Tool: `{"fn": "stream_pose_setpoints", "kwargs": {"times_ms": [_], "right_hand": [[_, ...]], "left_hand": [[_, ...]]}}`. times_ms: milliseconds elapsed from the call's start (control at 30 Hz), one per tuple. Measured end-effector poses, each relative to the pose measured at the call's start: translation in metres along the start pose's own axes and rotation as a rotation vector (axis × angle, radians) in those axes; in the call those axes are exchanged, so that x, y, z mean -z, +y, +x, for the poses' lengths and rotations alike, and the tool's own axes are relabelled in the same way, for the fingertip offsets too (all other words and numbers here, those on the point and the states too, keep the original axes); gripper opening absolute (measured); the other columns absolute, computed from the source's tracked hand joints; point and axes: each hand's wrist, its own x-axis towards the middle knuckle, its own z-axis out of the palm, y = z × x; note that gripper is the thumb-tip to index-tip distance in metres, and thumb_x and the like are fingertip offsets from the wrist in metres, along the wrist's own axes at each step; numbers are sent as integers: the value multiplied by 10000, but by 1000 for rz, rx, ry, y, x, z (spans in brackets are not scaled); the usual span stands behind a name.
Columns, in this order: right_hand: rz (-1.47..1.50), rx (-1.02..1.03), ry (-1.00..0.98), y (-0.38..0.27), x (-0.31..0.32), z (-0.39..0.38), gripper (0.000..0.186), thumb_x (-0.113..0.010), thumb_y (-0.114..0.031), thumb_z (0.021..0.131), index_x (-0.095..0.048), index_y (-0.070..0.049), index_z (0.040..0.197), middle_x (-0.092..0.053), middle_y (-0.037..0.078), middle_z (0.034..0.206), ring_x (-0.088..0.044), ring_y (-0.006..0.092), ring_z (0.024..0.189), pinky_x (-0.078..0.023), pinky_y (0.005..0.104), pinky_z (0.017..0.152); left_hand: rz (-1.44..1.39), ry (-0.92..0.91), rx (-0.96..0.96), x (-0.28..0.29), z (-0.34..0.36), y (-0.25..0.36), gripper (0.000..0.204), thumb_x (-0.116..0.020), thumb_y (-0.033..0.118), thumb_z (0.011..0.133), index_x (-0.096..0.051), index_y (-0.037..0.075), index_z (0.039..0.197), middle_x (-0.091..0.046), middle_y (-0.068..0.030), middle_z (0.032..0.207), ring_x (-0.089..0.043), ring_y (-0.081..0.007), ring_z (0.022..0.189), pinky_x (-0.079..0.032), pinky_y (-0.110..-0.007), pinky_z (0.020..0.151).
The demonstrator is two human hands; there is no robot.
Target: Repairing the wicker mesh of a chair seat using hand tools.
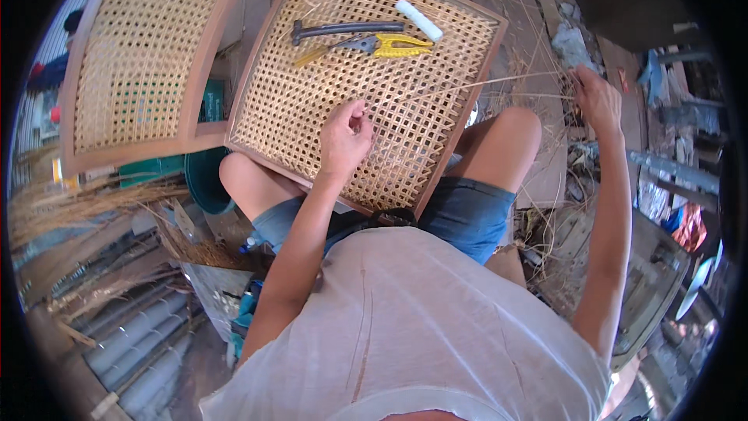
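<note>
Hands [345,136] [598,97] stretch cane strand [467,86] past woven seat frame's [460,148] right edge.

Bright daylight falls from above and lights the whole scene evenly. Shadows are soft and short, and there is no strong glare. The middle is sharp. Toward the rim straight edges bend strongly, details become blurry, and the corners are fully black from the fisheye lens.
</note>
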Motion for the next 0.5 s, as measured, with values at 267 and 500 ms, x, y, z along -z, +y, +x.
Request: {"fn": "stream_pose_setpoints", "kwargs": {"times_ms": [267,500], "right_hand": [[-33,76,304,-47,103,-2,169,-585,-288,1051,-630,-130,1091,-725,125,988,-707,371,829,-550,467,698],[567,118,4,-88,80,-16,299,-568,-183,999,-698,-52,1234,-731,117,1082,-673,166,676,-529,352,600]], "left_hand": [[-52,-306,-380,-57,37,98,209,-643,204,995,-715,27,1080,-700,-139,890,-657,-249,815,-511,-391,767],[-740,-183,-342,55,88,161,291,-622,329,1046,-758,72,1052,-693,22,846,-496,-71,675,-446,-279,651]]}}
